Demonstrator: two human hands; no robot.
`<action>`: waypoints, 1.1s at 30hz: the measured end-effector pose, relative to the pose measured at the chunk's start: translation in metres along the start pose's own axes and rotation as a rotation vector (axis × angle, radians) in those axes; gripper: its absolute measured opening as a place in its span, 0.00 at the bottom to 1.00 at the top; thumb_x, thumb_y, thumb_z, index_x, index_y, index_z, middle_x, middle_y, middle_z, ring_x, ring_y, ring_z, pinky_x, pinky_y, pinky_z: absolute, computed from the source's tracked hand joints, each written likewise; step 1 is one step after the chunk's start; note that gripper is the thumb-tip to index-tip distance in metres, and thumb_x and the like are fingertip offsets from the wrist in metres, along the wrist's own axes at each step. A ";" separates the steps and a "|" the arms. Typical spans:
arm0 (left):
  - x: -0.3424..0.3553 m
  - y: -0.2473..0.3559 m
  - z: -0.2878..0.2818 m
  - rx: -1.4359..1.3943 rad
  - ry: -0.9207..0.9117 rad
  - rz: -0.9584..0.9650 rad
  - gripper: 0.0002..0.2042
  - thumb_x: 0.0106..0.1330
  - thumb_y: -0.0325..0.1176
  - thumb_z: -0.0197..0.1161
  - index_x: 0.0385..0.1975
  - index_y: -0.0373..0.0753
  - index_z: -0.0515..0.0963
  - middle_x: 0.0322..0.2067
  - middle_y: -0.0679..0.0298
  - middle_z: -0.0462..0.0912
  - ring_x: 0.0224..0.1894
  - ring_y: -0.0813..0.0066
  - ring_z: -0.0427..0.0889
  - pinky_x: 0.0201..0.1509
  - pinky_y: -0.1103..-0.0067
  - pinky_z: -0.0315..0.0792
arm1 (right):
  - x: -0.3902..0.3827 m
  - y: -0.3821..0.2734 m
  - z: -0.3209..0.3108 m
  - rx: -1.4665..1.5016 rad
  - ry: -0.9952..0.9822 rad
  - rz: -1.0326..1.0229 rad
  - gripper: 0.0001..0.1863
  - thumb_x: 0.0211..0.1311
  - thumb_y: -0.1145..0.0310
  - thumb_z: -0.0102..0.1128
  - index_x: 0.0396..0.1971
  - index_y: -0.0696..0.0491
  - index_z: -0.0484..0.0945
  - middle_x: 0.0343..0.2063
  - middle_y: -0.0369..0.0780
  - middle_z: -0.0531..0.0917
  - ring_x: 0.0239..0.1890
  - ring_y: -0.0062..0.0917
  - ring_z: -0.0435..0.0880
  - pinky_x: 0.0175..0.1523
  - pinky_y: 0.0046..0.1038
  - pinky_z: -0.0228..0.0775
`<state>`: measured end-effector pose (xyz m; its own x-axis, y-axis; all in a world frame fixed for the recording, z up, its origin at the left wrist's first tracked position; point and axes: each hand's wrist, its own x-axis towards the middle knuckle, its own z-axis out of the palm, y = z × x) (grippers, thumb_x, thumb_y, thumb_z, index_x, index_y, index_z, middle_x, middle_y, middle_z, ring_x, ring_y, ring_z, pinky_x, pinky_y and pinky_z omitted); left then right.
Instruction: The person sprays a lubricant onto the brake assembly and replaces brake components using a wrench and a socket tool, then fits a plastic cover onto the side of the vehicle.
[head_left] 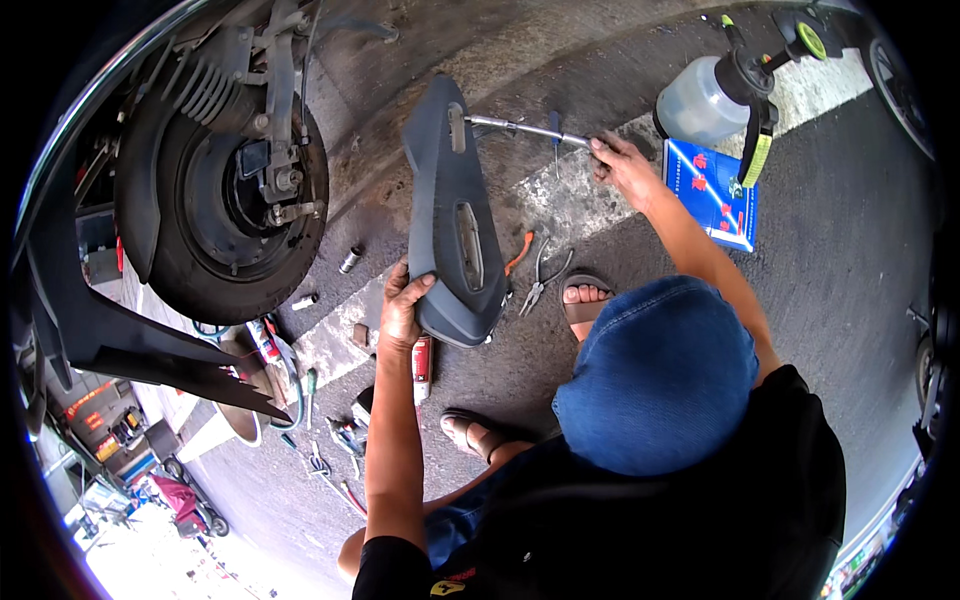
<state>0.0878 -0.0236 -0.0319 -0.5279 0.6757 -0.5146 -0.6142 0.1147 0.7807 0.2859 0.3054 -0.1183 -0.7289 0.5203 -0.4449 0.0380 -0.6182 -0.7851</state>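
Note:
My left hand [403,302] grips the lower end of a long dark grey slotted cover [437,215], which looks like a muffler shield. The cover stands tilted, its two oval slots facing right. In my right hand [622,165] is the handle of a long shiny metal wrench [527,128]. Its far end reaches the cover's upper slot; whether it sits on a fastener there is too small to tell. A raised scooter wheel [285,265] with a coil spring [210,95] is left of the cover. Pliers [541,282] lie opened on the ground to its right.
A sprayer bottle [700,100] stands at the upper right by a blue box [708,195]. Below the cover are a red spray can [422,368], a green-handled screwdriver [311,392] and several other tools. A loose socket [350,260] lies near the wheel. A dark panel [150,340] juts out at left.

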 end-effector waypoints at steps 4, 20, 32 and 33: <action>-0.003 0.002 -0.004 0.057 0.023 0.016 0.21 0.53 0.22 0.62 0.50 0.35 0.73 0.41 0.62 0.80 0.42 0.73 0.79 0.49 0.78 0.74 | 0.010 0.004 0.005 -0.096 -0.001 -0.006 0.12 0.65 0.58 0.57 0.38 0.50 0.71 0.23 0.28 0.67 0.25 0.14 0.66 0.33 0.21 0.62; -0.015 0.018 -0.002 0.347 -0.015 0.087 0.24 0.53 0.24 0.65 0.53 0.32 0.72 0.45 0.61 0.79 0.46 0.73 0.76 0.54 0.77 0.68 | 0.016 -0.028 0.032 -0.472 0.022 -0.200 0.22 0.62 0.53 0.59 0.43 0.59 0.74 0.21 0.31 0.70 0.21 0.15 0.66 0.25 0.22 0.60; -0.051 0.076 0.035 0.737 -0.098 0.278 0.25 0.53 0.27 0.67 0.52 0.31 0.72 0.48 0.57 0.79 0.51 0.70 0.75 0.57 0.75 0.66 | 0.018 -0.053 0.051 -0.282 -0.126 -0.307 0.14 0.67 0.64 0.55 0.46 0.55 0.72 0.29 0.34 0.74 0.30 0.17 0.73 0.39 0.24 0.67; -0.052 0.076 0.037 0.696 -0.075 0.297 0.25 0.53 0.27 0.67 0.52 0.31 0.72 0.48 0.57 0.79 0.51 0.70 0.75 0.57 0.75 0.66 | 0.020 -0.055 0.048 -0.117 -0.191 -0.275 0.13 0.67 0.64 0.54 0.46 0.54 0.71 0.29 0.34 0.75 0.31 0.18 0.73 0.39 0.25 0.68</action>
<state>0.0897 -0.0234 0.0675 -0.5563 0.7950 -0.2419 0.0727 0.3365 0.9389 0.2368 0.3219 -0.0633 -0.8368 0.5317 -0.1303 -0.1077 -0.3931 -0.9132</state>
